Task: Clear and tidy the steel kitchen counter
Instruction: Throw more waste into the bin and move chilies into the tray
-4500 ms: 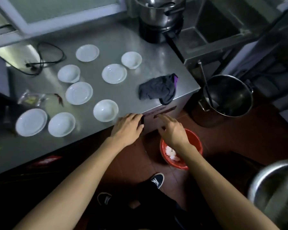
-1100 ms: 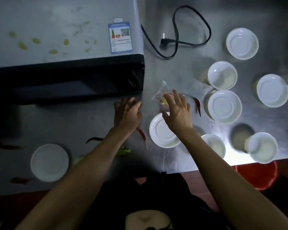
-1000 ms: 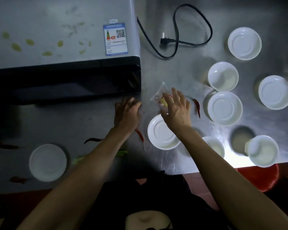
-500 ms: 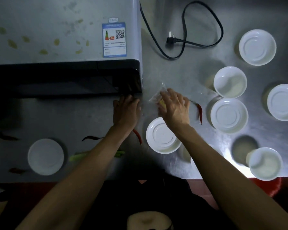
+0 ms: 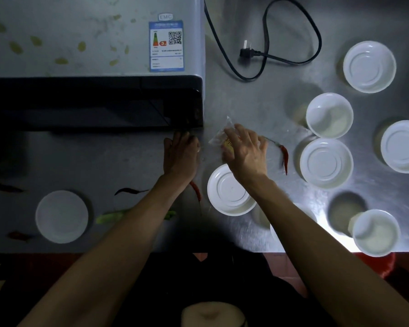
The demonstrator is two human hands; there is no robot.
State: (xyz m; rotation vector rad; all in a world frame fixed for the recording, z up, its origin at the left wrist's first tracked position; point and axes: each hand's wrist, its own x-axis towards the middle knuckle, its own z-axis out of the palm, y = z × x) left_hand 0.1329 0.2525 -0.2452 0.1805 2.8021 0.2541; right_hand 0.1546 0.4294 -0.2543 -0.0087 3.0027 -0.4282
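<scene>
At the far left of the steel counter (image 5: 257, 109) a dark chili (image 5: 5, 186) lies in shadow, and nearer the front edge sit a white plate (image 5: 62, 217) and, just right of it, a green vegetable (image 5: 111, 217) partly hidden under the left forearm. A second dark chili (image 5: 130, 191) lies above that. Behind them stands a grey appliance (image 5: 80, 55) with a black front and a label (image 5: 166, 46) on top. The left hand (image 5: 181, 156) rests palm down on the counter at the appliance's lower right corner, fingers straight and close together, holding nothing; a red chili (image 5: 196, 191) shows just beside its wrist. The right hand (image 5: 244, 151) is spread wide over a clear plastic bag (image 5: 219, 138) with something yellow inside, fingers touching it; whether they pinch it cannot be told. Below that hand sits an upturned dish (image 5: 224, 194). Right of the hand lies another red chili (image 5: 284, 156), then a cluster of white dishes (image 5: 326, 164) and bowls (image 5: 329, 115). A black power cord (image 5: 267, 53) coils at the back.
</scene>
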